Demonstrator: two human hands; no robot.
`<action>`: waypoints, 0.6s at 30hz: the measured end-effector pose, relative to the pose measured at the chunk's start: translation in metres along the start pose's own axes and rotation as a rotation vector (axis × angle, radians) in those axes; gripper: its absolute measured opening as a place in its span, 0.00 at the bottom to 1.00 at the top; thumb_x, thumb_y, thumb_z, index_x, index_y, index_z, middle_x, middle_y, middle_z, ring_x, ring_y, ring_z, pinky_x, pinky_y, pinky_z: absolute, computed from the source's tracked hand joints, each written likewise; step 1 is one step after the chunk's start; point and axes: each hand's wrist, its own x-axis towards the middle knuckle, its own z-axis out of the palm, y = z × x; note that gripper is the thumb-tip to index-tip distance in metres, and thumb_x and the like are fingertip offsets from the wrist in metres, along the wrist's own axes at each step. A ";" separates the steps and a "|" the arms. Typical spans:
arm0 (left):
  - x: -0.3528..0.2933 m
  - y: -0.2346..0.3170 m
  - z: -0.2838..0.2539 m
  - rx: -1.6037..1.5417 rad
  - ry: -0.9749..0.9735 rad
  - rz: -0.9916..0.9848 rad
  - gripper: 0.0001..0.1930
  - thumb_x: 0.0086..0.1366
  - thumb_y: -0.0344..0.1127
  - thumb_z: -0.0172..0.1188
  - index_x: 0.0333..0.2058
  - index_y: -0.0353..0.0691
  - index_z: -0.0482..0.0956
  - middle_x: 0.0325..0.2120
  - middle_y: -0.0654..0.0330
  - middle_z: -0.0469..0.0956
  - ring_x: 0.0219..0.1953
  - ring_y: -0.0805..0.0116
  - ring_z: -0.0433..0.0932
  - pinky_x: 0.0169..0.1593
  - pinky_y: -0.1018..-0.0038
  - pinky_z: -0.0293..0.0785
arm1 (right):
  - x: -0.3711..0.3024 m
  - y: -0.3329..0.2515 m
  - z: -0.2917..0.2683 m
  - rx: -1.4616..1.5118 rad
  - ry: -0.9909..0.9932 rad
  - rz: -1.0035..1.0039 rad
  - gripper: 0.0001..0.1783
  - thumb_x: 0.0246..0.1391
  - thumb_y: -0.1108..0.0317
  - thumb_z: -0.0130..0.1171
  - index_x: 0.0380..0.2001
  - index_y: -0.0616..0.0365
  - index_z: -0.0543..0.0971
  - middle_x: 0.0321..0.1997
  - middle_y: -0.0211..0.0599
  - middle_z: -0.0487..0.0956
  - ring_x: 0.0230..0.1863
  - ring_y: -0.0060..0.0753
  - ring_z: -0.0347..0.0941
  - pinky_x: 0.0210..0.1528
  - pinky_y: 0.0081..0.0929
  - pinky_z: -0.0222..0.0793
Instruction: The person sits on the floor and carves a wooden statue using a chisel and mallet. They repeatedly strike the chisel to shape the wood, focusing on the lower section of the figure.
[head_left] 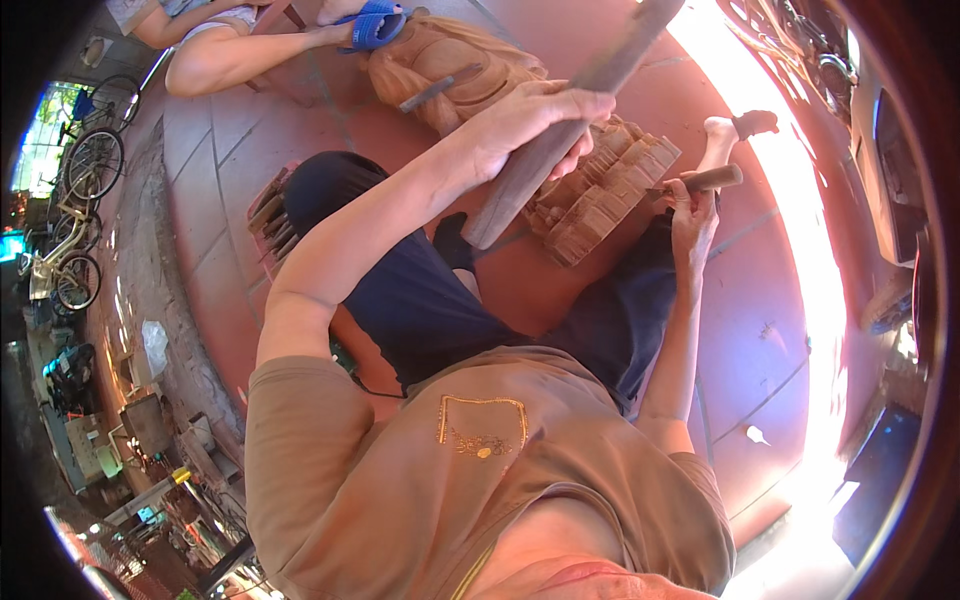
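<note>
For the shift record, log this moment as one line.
left hand: gripping wooden club | right hand: gripping wooden-handled tool by carved wood | carved wood: partly hidden behind club | nearby: another person's blue sandal

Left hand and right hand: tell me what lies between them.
In the head view, carved wood lies between the left hand, gripping a wooden club, and the right hand, holding a wooden-handled tool.
</note>
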 end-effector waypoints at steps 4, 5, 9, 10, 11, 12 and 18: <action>0.006 0.003 -0.016 -0.348 0.000 -0.017 0.26 0.70 0.55 0.59 0.49 0.35 0.70 0.24 0.66 0.70 0.19 0.78 0.69 0.26 0.81 0.68 | -0.003 -0.001 0.002 0.061 0.004 0.004 0.12 0.67 0.66 0.57 0.50 0.59 0.76 0.38 0.41 0.85 0.41 0.35 0.83 0.46 0.31 0.74; 0.007 0.003 -0.020 -0.422 0.008 -0.009 0.26 0.70 0.54 0.58 0.49 0.34 0.70 0.24 0.66 0.69 0.19 0.78 0.68 0.27 0.81 0.68 | -0.003 -0.001 0.002 0.071 0.011 0.007 0.12 0.67 0.66 0.57 0.50 0.59 0.76 0.38 0.41 0.85 0.41 0.35 0.83 0.46 0.31 0.74; 0.011 0.000 -0.033 -0.662 0.043 0.039 0.22 0.70 0.48 0.60 0.46 0.33 0.67 0.28 0.64 0.69 0.24 0.78 0.70 0.30 0.83 0.69 | -0.001 0.005 0.002 0.073 0.000 -0.019 0.13 0.68 0.66 0.56 0.51 0.60 0.75 0.38 0.42 0.86 0.41 0.35 0.83 0.45 0.32 0.75; 0.012 -0.001 -0.037 -0.699 0.078 0.040 0.22 0.69 0.47 0.61 0.46 0.32 0.67 0.28 0.63 0.69 0.25 0.78 0.71 0.31 0.83 0.70 | -0.001 0.006 0.003 0.096 -0.002 -0.034 0.14 0.68 0.65 0.56 0.52 0.61 0.75 0.37 0.40 0.86 0.40 0.33 0.83 0.43 0.31 0.76; 0.012 -0.001 -0.039 -0.735 0.113 0.041 0.22 0.69 0.45 0.61 0.46 0.32 0.66 0.29 0.63 0.69 0.25 0.78 0.71 0.31 0.82 0.70 | 0.000 0.006 0.004 0.098 -0.003 -0.025 0.15 0.68 0.64 0.56 0.52 0.60 0.75 0.37 0.40 0.86 0.39 0.32 0.83 0.42 0.30 0.76; 0.013 -0.002 -0.041 -0.775 0.146 0.042 0.22 0.68 0.44 0.62 0.46 0.32 0.65 0.29 0.62 0.69 0.26 0.78 0.71 0.32 0.82 0.71 | 0.000 0.006 0.003 0.094 -0.003 -0.016 0.15 0.68 0.64 0.57 0.52 0.60 0.74 0.37 0.40 0.86 0.38 0.31 0.83 0.42 0.29 0.76; 0.016 -0.009 -0.053 -0.818 0.178 0.059 0.18 0.67 0.41 0.63 0.38 0.33 0.67 0.29 0.59 0.70 0.26 0.72 0.74 0.32 0.73 0.75 | 0.000 0.000 0.007 0.106 0.002 -0.021 0.15 0.69 0.63 0.56 0.53 0.60 0.74 0.37 0.40 0.86 0.35 0.31 0.82 0.40 0.28 0.76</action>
